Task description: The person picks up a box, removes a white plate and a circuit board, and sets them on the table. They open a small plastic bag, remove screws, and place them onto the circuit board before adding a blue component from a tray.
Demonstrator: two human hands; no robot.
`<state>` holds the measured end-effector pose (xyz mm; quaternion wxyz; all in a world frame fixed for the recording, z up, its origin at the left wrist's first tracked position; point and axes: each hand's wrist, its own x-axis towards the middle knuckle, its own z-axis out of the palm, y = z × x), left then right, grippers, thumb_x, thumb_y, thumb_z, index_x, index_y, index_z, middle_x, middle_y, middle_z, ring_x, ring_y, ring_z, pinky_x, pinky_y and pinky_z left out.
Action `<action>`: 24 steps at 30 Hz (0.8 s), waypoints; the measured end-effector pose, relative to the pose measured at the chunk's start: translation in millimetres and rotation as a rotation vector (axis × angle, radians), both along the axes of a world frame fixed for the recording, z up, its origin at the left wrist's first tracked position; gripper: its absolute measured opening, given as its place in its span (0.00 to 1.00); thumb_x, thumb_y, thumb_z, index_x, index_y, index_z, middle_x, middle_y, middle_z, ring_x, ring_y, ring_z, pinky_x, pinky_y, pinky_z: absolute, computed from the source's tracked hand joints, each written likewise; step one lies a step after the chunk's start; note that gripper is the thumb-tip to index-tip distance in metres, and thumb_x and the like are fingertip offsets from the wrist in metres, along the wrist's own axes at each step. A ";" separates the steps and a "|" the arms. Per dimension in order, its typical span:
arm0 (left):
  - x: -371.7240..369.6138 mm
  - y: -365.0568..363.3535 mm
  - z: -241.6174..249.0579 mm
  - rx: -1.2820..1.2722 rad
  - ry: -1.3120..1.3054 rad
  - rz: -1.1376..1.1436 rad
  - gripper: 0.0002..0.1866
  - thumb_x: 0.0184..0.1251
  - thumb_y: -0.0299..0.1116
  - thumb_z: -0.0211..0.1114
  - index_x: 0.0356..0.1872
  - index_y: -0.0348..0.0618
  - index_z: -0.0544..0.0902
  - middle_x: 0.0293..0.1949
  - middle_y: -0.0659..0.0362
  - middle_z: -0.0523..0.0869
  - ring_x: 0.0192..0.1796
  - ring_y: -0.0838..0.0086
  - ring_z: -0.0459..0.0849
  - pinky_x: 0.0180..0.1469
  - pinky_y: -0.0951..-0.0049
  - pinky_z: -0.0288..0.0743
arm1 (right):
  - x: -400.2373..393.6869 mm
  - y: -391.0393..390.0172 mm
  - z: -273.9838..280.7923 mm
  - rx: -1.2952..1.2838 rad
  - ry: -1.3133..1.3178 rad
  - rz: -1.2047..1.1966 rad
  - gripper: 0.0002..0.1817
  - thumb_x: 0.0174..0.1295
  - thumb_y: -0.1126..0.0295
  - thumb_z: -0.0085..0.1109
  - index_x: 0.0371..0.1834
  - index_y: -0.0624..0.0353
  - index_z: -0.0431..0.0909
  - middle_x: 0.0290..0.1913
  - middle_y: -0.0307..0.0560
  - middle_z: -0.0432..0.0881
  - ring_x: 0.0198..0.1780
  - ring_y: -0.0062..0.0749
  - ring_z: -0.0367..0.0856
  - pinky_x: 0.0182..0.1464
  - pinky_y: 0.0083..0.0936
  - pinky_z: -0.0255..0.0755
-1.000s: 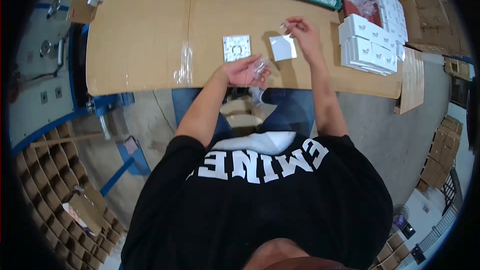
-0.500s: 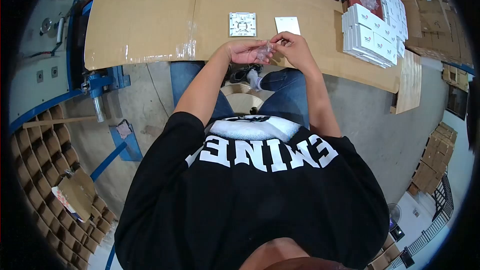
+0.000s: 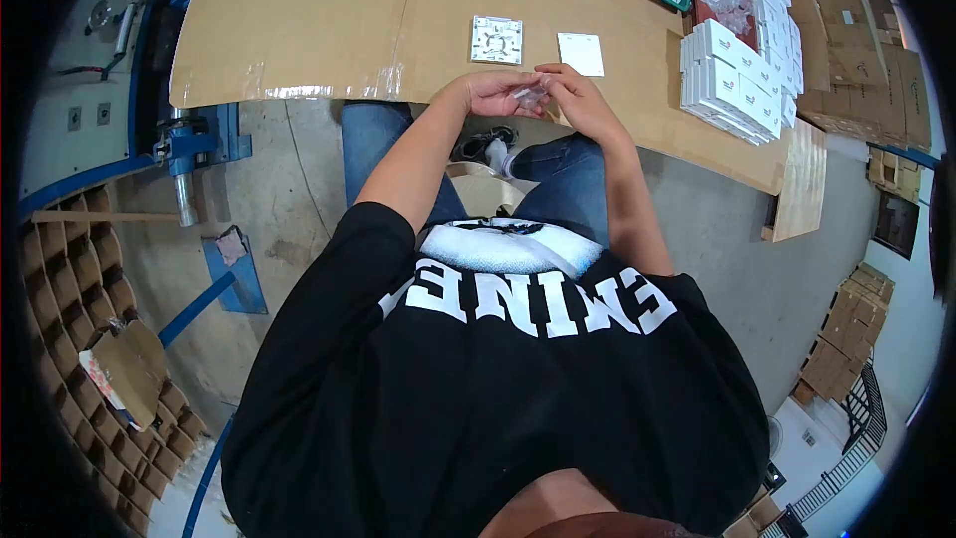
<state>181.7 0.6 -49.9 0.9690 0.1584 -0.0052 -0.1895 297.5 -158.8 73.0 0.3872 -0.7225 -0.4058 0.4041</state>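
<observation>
Clear plastic bag (image 3: pixel 530 95) | still pinched between left hand (image 3: pixel 495 94) and right hand (image 3: pixel 578 100) | both grips unchanged

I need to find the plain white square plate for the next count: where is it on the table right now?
In the head view, the plain white plate lies flat on the cardboard-covered table, just right of the ribbed white plate and beyond the right hand.

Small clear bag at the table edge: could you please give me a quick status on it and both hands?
Left hand and right hand together, both pinching the small clear bag. Bag off the table, over its near edge. Nothing in the way.
</observation>
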 end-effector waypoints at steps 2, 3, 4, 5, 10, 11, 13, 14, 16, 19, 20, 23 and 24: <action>0.7 1.1 -5.0 -0.035 0.004 -0.003 0.19 0.81 0.42 0.58 0.61 0.38 0.77 0.53 0.52 0.86 0.58 0.65 0.85 0.67 0.59 0.78 | -0.6 -0.6 0.3 0.020 0.002 0.004 0.17 0.74 0.67 0.50 0.56 0.66 0.83 0.61 0.48 0.80 0.59 0.34 0.80 0.63 0.27 0.72; 0.5 1.1 -5.9 -0.017 0.011 0.002 0.20 0.81 0.42 0.58 0.62 0.37 0.77 0.54 0.51 0.86 0.59 0.63 0.85 0.68 0.59 0.77 | -4.1 -1.0 6.0 0.009 -0.017 -0.004 0.17 0.74 0.66 0.52 0.55 0.66 0.83 0.61 0.48 0.80 0.59 0.34 0.80 0.63 0.28 0.72; 0.3 1.1 -7.0 0.001 0.019 0.006 0.21 0.81 0.42 0.57 0.63 0.37 0.76 0.55 0.50 0.85 0.60 0.62 0.84 0.68 0.59 0.77 | -6.7 -1.0 10.4 -0.002 -0.036 -0.012 0.17 0.73 0.65 0.54 0.55 0.66 0.83 0.61 0.47 0.80 0.59 0.34 0.80 0.62 0.28 0.73; 0.3 1.2 -8.1 0.001 0.016 0.006 0.21 0.81 0.42 0.57 0.63 0.37 0.76 0.55 0.50 0.85 0.60 0.62 0.84 0.68 0.59 0.77 | -6.9 -0.5 9.5 -0.002 -0.039 -0.012 0.17 0.73 0.65 0.54 0.55 0.66 0.83 0.61 0.47 0.80 0.59 0.34 0.80 0.62 0.28 0.73; 1.1 0.2 -11.9 0.084 0.015 0.002 0.23 0.81 0.42 0.57 0.66 0.36 0.73 0.59 0.48 0.83 0.61 0.60 0.84 0.70 0.59 0.76 | -9.1 0.2 7.0 -0.079 -0.050 0.055 0.19 0.74 0.59 0.59 0.52 0.66 0.85 0.60 0.47 0.80 0.54 0.31 0.82 0.55 0.28 0.77; 1.4 -0.3 -14.5 0.082 0.014 0.004 0.23 0.81 0.42 0.57 0.66 0.36 0.73 0.59 0.48 0.83 0.61 0.60 0.84 0.70 0.59 0.76 | -10.2 1.6 8.1 -0.080 -0.052 0.057 0.19 0.74 0.59 0.59 0.52 0.66 0.85 0.60 0.47 0.80 0.54 0.31 0.82 0.55 0.28 0.77; 1.5 0.7 -17.4 0.131 -0.004 0.010 0.23 0.80 0.41 0.58 0.67 0.37 0.73 0.59 0.49 0.83 0.62 0.60 0.83 0.70 0.59 0.76 | -11.1 4.1 4.4 -0.090 -0.072 0.028 0.22 0.75 0.56 0.58 0.54 0.68 0.83 0.59 0.46 0.80 0.50 0.28 0.82 0.52 0.25 0.77; 0.6 0.8 -18.8 0.133 -0.005 0.009 0.23 0.80 0.41 0.58 0.67 0.37 0.73 0.59 0.49 0.83 0.62 0.60 0.83 0.70 0.59 0.76 | -13.0 5.2 1.9 -0.087 -0.073 0.027 0.22 0.75 0.56 0.58 0.54 0.68 0.83 0.59 0.46 0.80 0.50 0.28 0.82 0.52 0.25 0.77; -1.2 -0.5 -12.5 0.115 -0.022 0.015 0.19 0.78 0.40 0.61 0.62 0.39 0.78 0.54 0.52 0.87 0.57 0.65 0.86 0.67 0.61 0.78 | -13.2 8.4 -1.8 -0.108 0.033 -0.001 0.24 0.75 0.56 0.59 0.52 0.74 0.82 0.56 0.56 0.81 0.42 0.31 0.85 0.45 0.26 0.79; -2.2 -2.2 -6.9 0.112 -0.005 0.033 0.20 0.79 0.41 0.59 0.62 0.39 0.78 0.54 0.53 0.87 0.58 0.65 0.85 0.67 0.60 0.77 | -8.5 11.3 0.0 -0.088 0.057 0.006 0.24 0.75 0.56 0.58 0.51 0.73 0.82 0.53 0.54 0.82 0.42 0.29 0.84 0.45 0.25 0.78; -0.9 -2.4 -7.5 0.092 0.020 0.048 0.20 0.79 0.42 0.59 0.62 0.39 0.77 0.54 0.53 0.87 0.59 0.65 0.85 0.67 0.59 0.77 | -2.4 13.8 1.5 -0.079 0.051 0.005 0.24 0.75 0.56 0.58 0.51 0.73 0.82 0.53 0.54 0.82 0.42 0.29 0.84 0.45 0.25 0.78; 4.1 2.7 -8.0 0.011 0.014 -0.009 0.25 0.80 0.45 0.57 0.66 0.38 0.74 0.54 0.54 0.86 0.53 0.66 0.85 0.69 0.58 0.75 | 33.2 19.1 5.9 0.065 -0.106 -0.042 0.20 0.74 0.57 0.59 0.45 0.67 0.86 0.37 0.47 0.86 0.38 0.25 0.83 0.45 0.24 0.77; 3.4 2.3 -5.4 -0.021 0.041 -0.048 0.25 0.80 0.46 0.57 0.66 0.37 0.74 0.52 0.55 0.86 0.52 0.67 0.85 0.69 0.58 0.75 | 46.5 24.7 7.8 0.074 -0.109 -0.045 0.20 0.74 0.57 0.59 0.45 0.67 0.86 0.37 0.47 0.86 0.38 0.25 0.83 0.45 0.24 0.77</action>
